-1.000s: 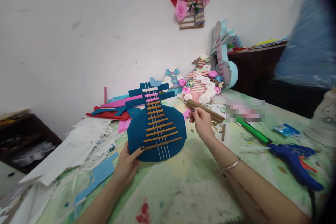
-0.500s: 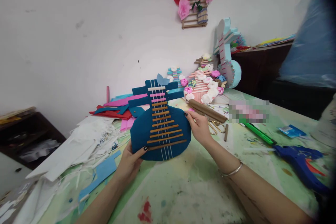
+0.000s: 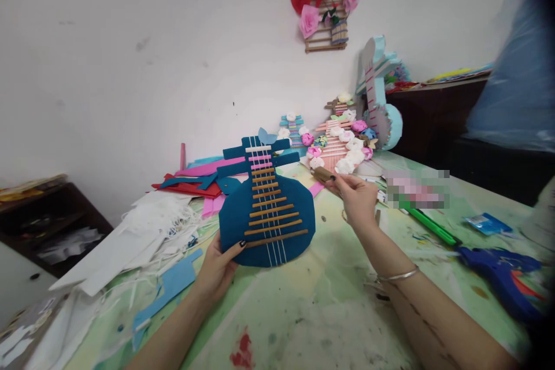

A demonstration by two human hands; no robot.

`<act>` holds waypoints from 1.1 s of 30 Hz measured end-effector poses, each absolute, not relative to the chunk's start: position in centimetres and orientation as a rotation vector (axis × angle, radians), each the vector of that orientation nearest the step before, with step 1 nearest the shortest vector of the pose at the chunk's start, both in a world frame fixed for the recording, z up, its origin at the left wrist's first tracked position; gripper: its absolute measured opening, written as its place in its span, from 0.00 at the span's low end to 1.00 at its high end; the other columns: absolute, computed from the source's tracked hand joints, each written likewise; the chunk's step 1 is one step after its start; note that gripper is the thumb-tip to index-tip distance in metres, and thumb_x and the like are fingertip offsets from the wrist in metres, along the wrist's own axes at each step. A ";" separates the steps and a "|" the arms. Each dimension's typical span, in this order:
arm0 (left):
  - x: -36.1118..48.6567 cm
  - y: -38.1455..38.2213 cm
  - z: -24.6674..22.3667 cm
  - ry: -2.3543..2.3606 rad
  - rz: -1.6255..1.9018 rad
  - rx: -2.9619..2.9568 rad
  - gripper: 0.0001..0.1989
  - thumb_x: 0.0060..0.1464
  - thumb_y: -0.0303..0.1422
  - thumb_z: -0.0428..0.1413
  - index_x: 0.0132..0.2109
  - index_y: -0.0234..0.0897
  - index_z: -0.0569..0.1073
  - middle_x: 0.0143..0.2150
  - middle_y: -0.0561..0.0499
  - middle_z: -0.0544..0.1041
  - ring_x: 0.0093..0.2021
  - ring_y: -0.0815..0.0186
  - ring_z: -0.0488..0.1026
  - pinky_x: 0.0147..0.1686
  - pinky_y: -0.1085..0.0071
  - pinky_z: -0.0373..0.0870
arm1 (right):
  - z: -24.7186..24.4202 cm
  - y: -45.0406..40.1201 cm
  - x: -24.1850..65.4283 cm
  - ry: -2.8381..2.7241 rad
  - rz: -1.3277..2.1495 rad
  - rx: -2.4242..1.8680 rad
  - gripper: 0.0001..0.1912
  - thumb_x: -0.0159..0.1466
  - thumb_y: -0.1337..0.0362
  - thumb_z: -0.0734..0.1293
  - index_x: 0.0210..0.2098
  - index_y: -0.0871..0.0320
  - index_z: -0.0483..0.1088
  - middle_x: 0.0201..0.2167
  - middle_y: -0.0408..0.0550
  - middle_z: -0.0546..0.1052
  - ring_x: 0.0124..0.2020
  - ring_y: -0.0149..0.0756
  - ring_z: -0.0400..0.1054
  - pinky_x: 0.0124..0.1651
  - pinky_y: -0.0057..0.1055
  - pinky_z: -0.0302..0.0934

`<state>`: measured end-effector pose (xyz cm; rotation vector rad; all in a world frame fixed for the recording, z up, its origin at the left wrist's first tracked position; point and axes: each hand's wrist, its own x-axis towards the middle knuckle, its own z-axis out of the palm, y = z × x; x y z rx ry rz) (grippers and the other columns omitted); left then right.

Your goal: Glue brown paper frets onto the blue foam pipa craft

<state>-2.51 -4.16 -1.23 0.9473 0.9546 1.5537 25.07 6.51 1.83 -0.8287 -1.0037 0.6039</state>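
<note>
A dark-blue lute-shaped craft stands tilted up before me, with brown, pink and white bars and white strings down its front. My left hand grips its lower left edge, thumb on the front and fingers behind. To the right of the lute, my right hand has its thumb and fingers drawn together at a brown rolled strip. That hand covers most of the strip, so I cannot tell whether it is lifted off the table. A pale-blue leaf-like piece sits at the lute's top.
A blue glue gun and a green cutter lie at right. White sheets and scraps, a light-blue offcut and coloured felt cover the left side. Flower-decorated crafts stand against the wall.
My right hand has let go of the lute's right edge and moved right, to the brown strip. My left hand still holds the lute. The view has shifted slightly.
</note>
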 end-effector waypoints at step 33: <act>-3.8 -3.4 -0.9 0.971 1.685 0.792 0.34 0.40 0.27 0.65 0.56 0.42 0.66 0.49 0.47 0.77 0.47 0.57 0.75 0.45 0.63 0.74 | 1.9 7.9 27.9 -0.651 1.019 -0.571 0.07 0.48 0.69 0.74 0.27 0.59 0.74 0.25 0.44 0.77 0.29 0.29 0.73 0.33 0.24 0.70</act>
